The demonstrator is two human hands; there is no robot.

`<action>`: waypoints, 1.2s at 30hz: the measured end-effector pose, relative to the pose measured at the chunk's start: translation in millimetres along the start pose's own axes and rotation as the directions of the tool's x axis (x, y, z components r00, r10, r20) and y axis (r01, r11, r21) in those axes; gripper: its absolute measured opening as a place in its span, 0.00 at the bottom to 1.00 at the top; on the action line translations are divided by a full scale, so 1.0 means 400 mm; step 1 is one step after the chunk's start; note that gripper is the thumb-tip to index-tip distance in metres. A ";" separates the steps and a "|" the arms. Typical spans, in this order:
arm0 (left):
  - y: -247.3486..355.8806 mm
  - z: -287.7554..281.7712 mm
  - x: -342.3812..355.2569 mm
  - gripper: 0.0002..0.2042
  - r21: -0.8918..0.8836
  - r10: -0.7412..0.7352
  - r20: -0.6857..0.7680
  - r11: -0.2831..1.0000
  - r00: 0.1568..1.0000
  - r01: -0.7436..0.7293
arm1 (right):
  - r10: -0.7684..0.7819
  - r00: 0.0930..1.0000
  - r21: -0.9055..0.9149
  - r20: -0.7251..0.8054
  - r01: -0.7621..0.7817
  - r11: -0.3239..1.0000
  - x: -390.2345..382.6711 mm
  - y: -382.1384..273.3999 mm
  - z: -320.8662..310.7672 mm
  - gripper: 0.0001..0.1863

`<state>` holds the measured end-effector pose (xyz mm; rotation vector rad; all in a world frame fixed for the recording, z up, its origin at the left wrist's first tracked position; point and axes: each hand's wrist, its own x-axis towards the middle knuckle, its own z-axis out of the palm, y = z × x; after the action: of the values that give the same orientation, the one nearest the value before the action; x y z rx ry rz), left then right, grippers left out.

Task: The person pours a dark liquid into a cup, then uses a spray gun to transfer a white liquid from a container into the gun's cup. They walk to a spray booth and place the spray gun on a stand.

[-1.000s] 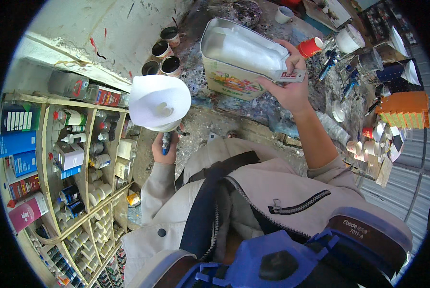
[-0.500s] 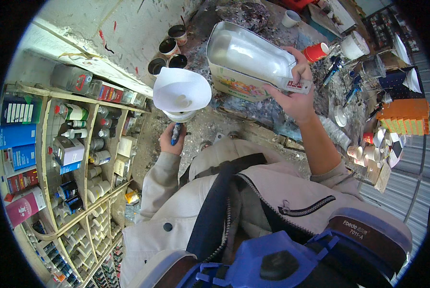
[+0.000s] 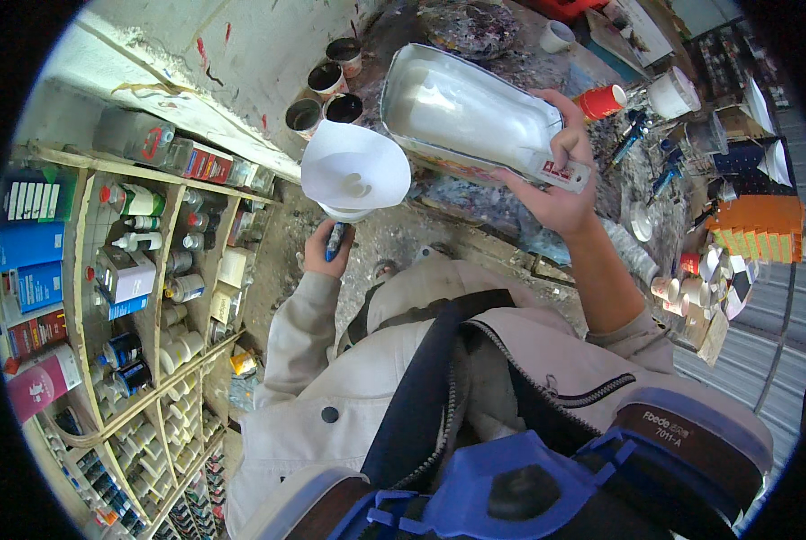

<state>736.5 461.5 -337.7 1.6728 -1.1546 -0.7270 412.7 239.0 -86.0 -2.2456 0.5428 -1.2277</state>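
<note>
My left hand [image 3: 326, 251] is closed round the blue handle of a spray gun [image 3: 335, 241], held upright. Most of the gun is hidden under a white paper cone [image 3: 349, 164] that sits in its cup; a little pale liquid lies at the bottom of the cone. My right hand [image 3: 558, 180] grips the near right end of a rectangular open tin [image 3: 475, 103], bright silver inside and printed outside. Between my right thumb and fingers a flat pale tool [image 3: 563, 174] with a red label is also pinched against the tin. The tin's left end is close to the cone.
Several dark-filled paper cups [image 3: 326, 81] stand by the wall beyond the cone. Red cups [image 3: 601, 102], a white tub [image 3: 672, 94] and blue spray guns [image 3: 634, 135] crowd the paint-stained bench [image 3: 475, 202] on the right. Shelves [image 3: 155, 270] of bottles run along the left.
The tin has tipped toward me, so its printed side shows less and its inside shows more. The gap between the tin and the paper cone has narrowed.
</note>
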 end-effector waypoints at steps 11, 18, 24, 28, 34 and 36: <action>-0.054 -0.016 -0.007 0.12 -0.052 -0.032 -0.003 0.998 0.999 0.031 | -0.054 0.997 -0.074 0.060 0.059 0.996 0.022 -0.053 0.026 0.36; -0.098 -0.026 -0.012 0.10 -0.063 -0.028 0.025 0.998 0.999 0.029 | -0.087 0.992 -0.134 0.093 0.099 0.986 0.036 -0.077 0.037 0.37; -0.111 -0.030 -0.019 0.12 -0.068 -0.041 0.016 0.997 0.999 0.042 | -0.071 0.989 -0.140 0.129 0.089 0.986 0.042 -0.093 0.047 0.36; -0.100 -0.031 -0.020 0.12 -0.064 0.006 -0.035 0.998 0.999 -0.008 | -0.084 0.988 -0.163 0.132 0.106 0.981 0.046 -0.101 0.054 0.36; -0.059 -0.048 -0.027 0.11 -0.039 -0.004 -0.017 0.999 1.000 0.003 | -0.079 0.985 -0.170 0.154 0.105 0.980 0.050 -0.114 0.061 0.37; -0.053 -0.050 -0.028 0.12 -0.015 0.036 -0.028 0.999 0.999 -0.036 | -0.082 0.983 -0.162 0.164 0.109 0.981 0.054 -0.117 0.064 0.37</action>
<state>757.0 481.6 -350.0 1.6398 -1.1542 -0.6871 449.9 269.7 -55.2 -2.5128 0.5006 -1.0732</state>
